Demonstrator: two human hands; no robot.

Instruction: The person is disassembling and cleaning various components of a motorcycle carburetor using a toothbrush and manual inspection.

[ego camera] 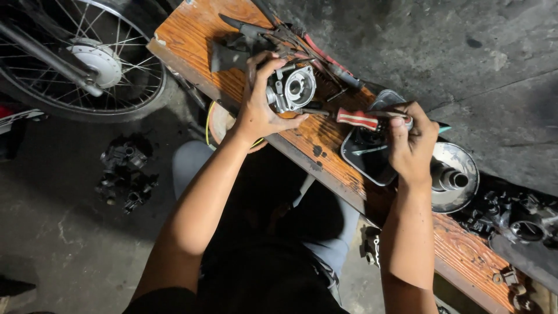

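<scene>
The left hand (258,110) clasps a silver carburetor body (292,88) at the near edge of the wooden bench (325,151), its round opening facing up. The right hand (411,145) is closed around a red-handled screwdriver (356,118) whose shaft reaches the carburetor's side — a screw there looks to be the step in hand; seating the tip squarely matters. Behind the right hand lie a dark tray (363,160) and a metal funnel (456,174). Pliers (250,28) lie further along; a spoked wheel (81,58) stands on the stained concrete floor (70,232).
</scene>
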